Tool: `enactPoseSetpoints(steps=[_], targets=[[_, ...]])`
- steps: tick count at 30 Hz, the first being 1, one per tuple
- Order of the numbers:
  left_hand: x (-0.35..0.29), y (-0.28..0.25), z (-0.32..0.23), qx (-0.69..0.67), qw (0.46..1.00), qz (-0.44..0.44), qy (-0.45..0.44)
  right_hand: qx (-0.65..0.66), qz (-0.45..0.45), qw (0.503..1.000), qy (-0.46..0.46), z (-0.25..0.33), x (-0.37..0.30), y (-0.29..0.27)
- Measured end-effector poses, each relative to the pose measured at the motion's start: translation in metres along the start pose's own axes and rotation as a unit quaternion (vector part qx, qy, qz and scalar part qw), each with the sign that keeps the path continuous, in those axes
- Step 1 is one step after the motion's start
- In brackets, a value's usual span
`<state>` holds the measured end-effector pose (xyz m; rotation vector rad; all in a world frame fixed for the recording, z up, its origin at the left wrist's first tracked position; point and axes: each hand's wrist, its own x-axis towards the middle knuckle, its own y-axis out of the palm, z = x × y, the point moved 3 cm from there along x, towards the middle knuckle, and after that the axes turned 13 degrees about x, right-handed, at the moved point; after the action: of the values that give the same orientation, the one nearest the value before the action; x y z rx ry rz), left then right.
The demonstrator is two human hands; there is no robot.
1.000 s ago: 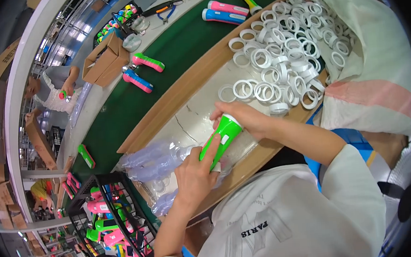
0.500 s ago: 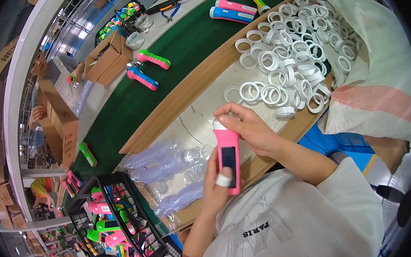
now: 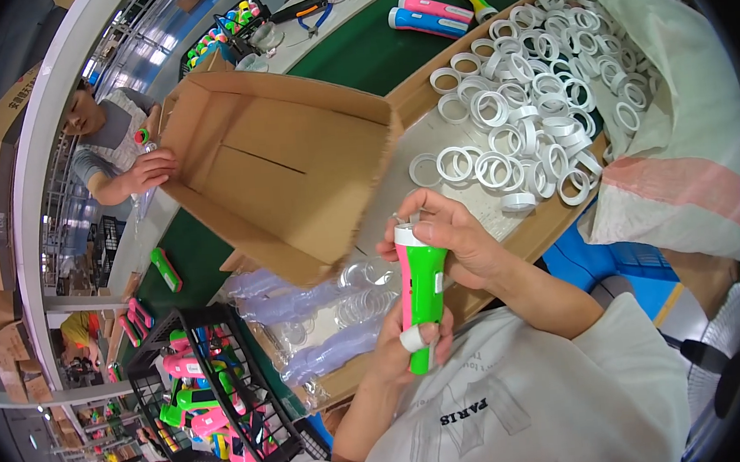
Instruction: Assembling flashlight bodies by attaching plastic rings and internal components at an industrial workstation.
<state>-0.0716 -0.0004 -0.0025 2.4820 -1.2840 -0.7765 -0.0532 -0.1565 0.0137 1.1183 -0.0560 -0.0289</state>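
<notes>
In front of my chest I hold a green and pink flashlight, tilted with its white head end pointing away from me. My left hand, with a white band around one finger, is closed around the lower body. The fingers of my right hand are closed on the white ring at the flashlight's head. Beyond my right hand lies a heap of white plastic rings in a long cardboard tray. Clear round lenses in plastic sleeves lie beside my left hand.
A co-worker's hand holds an open cardboard box over the green belt and the tray. A black basket of colourful flashlights stands at left. A white sack leans at right. Several flashlights lie on the belt.
The flashlight has turned in my hands, from its pink side with a dark panel to its green side. The co-worker has brought the cardboard box across the belt, hiding the two flashlights there.
</notes>
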Motion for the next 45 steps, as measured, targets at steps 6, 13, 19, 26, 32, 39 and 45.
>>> enactPoseSetpoints(steps=[6, 13, 19, 26, 32, 39, 45], targets=[[-0.009, 0.045, -0.002, -0.226, 0.960, 0.159, -0.047, 0.184, 0.085, 0.979, -0.030, 0.008, -0.021, 0.007], [0.034, 0.038, -0.012, 0.469, 0.869, -0.066, 0.147, -0.143, -0.029, 0.984, -0.104, 0.058, -0.037, -0.011], [0.052, 0.037, -0.050, 0.317, 0.948, -0.033, -0.013, -0.214, -0.116, 0.956, -0.164, 0.087, -0.044, -0.041], [0.142, 0.029, -0.157, 0.131, 0.989, -0.021, 0.063, -0.531, -0.215, 0.778, -0.257, 0.123, -0.075, -0.062], [0.180, 0.033, -0.156, 0.295, 0.943, -0.043, 0.147, -0.388, -0.192, 0.872, -0.226, 0.120, -0.063, -0.070], [0.139, 0.074, -0.085, 0.510, 0.822, -0.002, 0.254, -0.010, 0.002, 0.974, -0.224, 0.141, -0.002, -0.026], [0.121, 0.075, -0.078, 0.520, 0.842, -0.033, 0.140, 0.017, -0.027, 0.971, -0.235, 0.131, 0.000, -0.024]])
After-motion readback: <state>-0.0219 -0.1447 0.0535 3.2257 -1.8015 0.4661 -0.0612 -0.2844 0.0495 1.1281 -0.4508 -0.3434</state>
